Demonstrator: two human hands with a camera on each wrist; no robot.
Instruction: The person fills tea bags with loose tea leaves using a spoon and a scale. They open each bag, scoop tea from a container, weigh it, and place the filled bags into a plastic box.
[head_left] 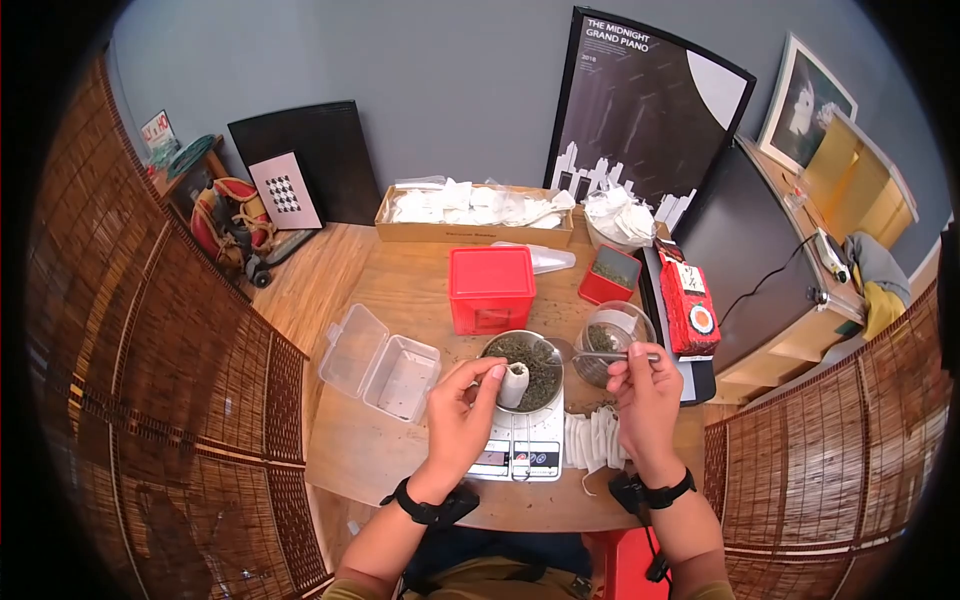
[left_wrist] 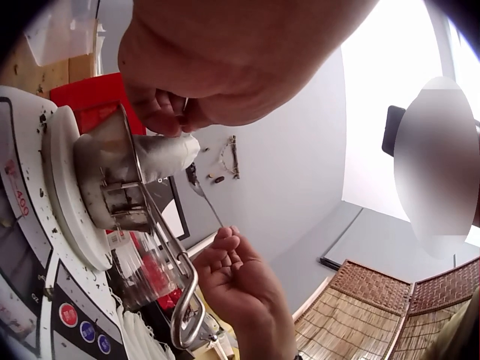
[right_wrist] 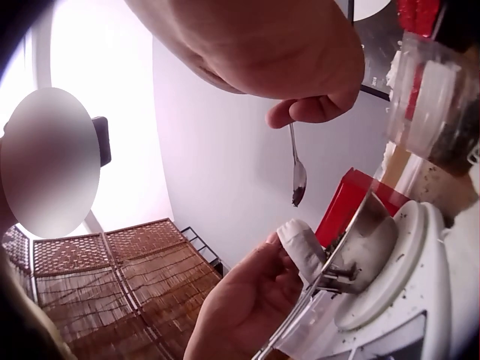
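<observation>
My left hand (head_left: 462, 415) pinches a small white cloth-like bag (head_left: 514, 384) upright, its mouth at the top, over a metal bowl (head_left: 538, 350) of dried green leaves. The bowl rests on a white scale (head_left: 545, 430). My right hand (head_left: 647, 400) grips the handle of a metal spoon (head_left: 600, 356), its tip above the bowl's right side. In the right wrist view the spoon (right_wrist: 298, 174) carries a little dark leaf matter, apart from and above the bag (right_wrist: 301, 247).
A red tin (head_left: 492, 290) stands behind the bowl, an opened plastic box (head_left: 402, 378) to the left. Filled white bags (head_left: 592, 440) lie right of the scale, below a clear jar (head_left: 612, 375). A cardboard box (head_left: 470, 232) of white bags stands at the back.
</observation>
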